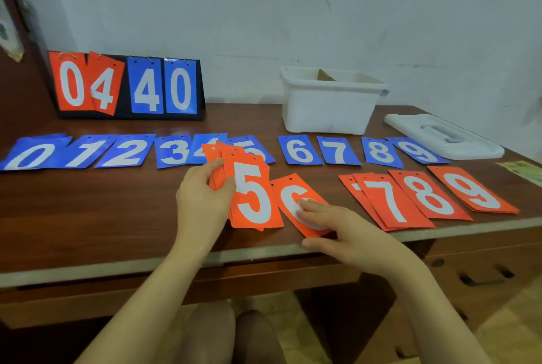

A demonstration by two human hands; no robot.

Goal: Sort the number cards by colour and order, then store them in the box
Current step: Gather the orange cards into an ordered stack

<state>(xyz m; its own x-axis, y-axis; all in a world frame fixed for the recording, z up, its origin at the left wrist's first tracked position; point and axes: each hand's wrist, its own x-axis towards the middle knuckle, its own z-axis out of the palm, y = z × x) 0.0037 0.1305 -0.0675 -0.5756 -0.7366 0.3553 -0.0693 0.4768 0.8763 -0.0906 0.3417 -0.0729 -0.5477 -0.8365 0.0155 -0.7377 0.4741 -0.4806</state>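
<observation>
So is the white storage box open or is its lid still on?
Open. The white storage box has no lid on; its white lid lies flat on the table to its right.

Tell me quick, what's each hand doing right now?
Left hand: grips the stack of orange cards with 5 on top.
Right hand: open, fingers flat on the orange 6 card.

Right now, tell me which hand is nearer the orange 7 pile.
Right. The right hand lies flat on the orange 6, just left of the orange 7 pile. The left hand grips the orange stack topped by 5, farther left.
</observation>
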